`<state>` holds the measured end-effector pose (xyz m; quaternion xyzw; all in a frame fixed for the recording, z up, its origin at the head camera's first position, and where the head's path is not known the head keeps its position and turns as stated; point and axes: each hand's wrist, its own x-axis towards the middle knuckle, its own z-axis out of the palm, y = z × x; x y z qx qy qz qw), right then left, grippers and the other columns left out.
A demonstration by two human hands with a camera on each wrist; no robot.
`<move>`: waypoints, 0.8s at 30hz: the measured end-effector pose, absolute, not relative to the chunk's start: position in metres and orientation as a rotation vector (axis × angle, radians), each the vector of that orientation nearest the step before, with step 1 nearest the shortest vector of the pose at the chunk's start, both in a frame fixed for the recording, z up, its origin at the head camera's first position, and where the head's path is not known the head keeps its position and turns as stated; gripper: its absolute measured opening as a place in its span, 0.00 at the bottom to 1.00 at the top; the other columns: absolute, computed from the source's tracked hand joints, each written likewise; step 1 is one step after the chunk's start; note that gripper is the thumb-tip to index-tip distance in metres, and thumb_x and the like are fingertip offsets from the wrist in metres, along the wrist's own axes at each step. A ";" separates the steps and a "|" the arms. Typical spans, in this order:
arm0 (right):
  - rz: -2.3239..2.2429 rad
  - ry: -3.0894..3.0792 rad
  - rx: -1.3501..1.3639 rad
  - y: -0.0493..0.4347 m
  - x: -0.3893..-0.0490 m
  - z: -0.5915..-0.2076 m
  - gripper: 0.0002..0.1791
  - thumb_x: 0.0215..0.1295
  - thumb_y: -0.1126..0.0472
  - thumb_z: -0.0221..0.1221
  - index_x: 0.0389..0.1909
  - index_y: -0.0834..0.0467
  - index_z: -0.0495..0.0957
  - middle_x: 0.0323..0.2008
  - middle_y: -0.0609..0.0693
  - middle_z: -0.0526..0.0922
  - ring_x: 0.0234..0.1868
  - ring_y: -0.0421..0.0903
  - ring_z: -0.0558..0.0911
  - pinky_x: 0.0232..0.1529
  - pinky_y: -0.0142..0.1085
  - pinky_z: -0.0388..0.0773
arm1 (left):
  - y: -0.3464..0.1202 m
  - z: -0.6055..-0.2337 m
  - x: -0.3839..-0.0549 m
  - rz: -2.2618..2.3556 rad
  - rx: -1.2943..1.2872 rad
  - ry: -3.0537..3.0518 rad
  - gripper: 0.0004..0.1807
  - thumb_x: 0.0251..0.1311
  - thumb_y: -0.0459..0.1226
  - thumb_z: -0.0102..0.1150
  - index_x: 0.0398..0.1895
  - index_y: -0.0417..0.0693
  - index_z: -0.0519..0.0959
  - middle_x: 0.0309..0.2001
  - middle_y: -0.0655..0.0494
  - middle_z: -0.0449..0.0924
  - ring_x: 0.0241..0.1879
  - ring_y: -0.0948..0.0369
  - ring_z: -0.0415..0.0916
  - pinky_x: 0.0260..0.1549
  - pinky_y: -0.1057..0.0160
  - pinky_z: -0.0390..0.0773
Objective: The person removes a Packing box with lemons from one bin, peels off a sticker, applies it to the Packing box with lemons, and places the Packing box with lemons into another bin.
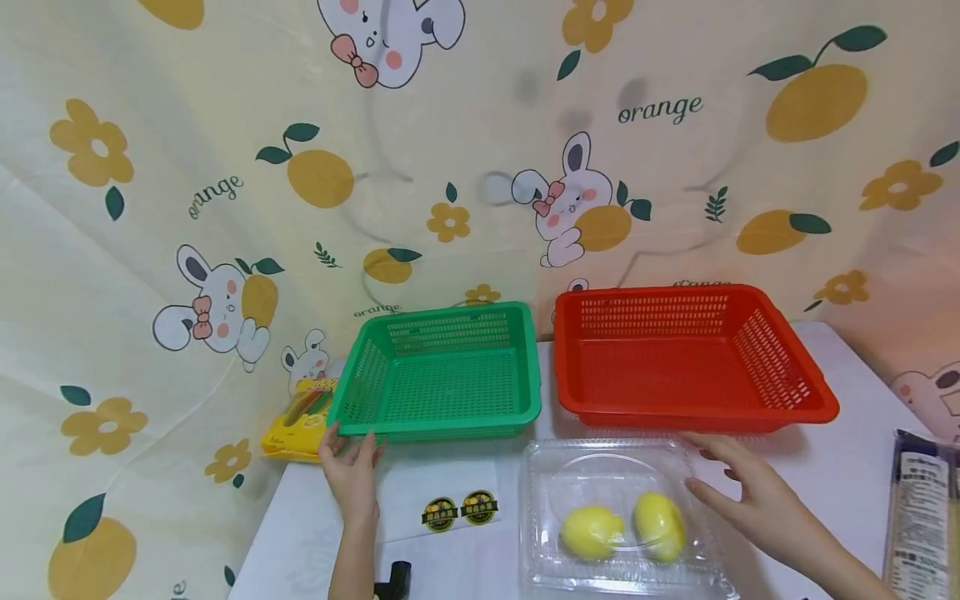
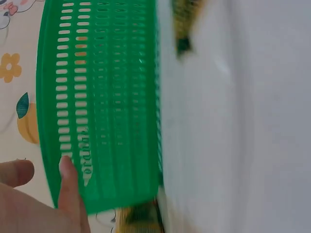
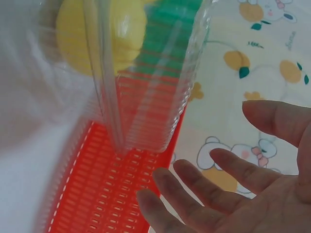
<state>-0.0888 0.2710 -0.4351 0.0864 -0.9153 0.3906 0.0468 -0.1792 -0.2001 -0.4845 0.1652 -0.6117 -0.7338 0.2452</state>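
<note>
A clear plastic clamshell box (image 1: pixel 542 575) lies on the table with two yellow lemons (image 1: pixel 592 533) in it. Beside its right edge is my right hand (image 1: pixel 757 500), fingers spread and slightly bent, holding nothing. In the right wrist view those fingers (image 3: pixel 189 189) stand apart from the box. My left hand (image 1: pixel 351 483) is at the front left corner of the green basket (image 1: pixel 442 432), its fingers loosely extended. One fingertip (image 2: pixel 67 167) overlaps the basket's slotted wall in the left wrist view; whether it touches, I cannot tell.
A red basket (image 1: pixel 697 414) stands behind the box, right of the green one. At the left is a yellow packet (image 1: pixel 288 437). Two round black-and-gold stickers (image 1: pixel 440 515) lie on a white sheet, near a black object (image 1: pixel 399 577). A labelled plastic package (image 1: pixel 921 517) sits far right.
</note>
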 end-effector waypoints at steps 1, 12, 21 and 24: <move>1.202 -2.798 0.258 0.270 -0.088 -0.435 0.34 0.61 0.60 0.69 0.67 0.61 0.70 0.58 0.63 0.76 0.53 0.62 0.76 0.44 0.62 0.79 | -0.206 -0.484 -0.173 -1.992 0.462 -1.717 0.35 0.67 0.25 0.55 0.73 0.41 0.52 0.56 0.46 0.55 0.38 0.65 0.74 0.38 0.67 0.85; 1.271 -2.809 0.220 0.274 -0.088 -0.437 0.33 0.63 0.58 0.67 0.68 0.60 0.68 0.59 0.62 0.77 0.52 0.52 0.78 0.43 0.48 0.84 | -0.272 -0.502 -0.115 -1.590 0.797 -2.596 0.32 0.63 0.30 0.61 0.67 0.31 0.61 0.55 0.30 0.70 0.51 0.43 0.74 0.42 0.56 0.84; 1.320 -2.703 0.307 0.265 -0.093 -0.438 0.31 0.61 0.62 0.69 0.65 0.59 0.72 0.55 0.47 0.80 0.48 0.24 0.74 0.41 0.29 0.81 | -0.269 -0.509 -0.119 -1.747 0.669 -2.535 0.39 0.54 0.23 0.67 0.68 0.30 0.60 0.49 0.32 0.74 0.37 0.58 0.80 0.33 0.62 0.85; 1.393 -2.674 0.354 0.260 -0.094 -0.437 0.31 0.62 0.63 0.68 0.66 0.58 0.72 0.53 0.35 0.78 0.49 0.26 0.75 0.43 0.29 0.81 | -0.268 -0.509 -0.119 -1.820 0.694 -2.477 0.40 0.54 0.23 0.67 0.69 0.31 0.58 0.49 0.33 0.76 0.36 0.60 0.80 0.33 0.62 0.85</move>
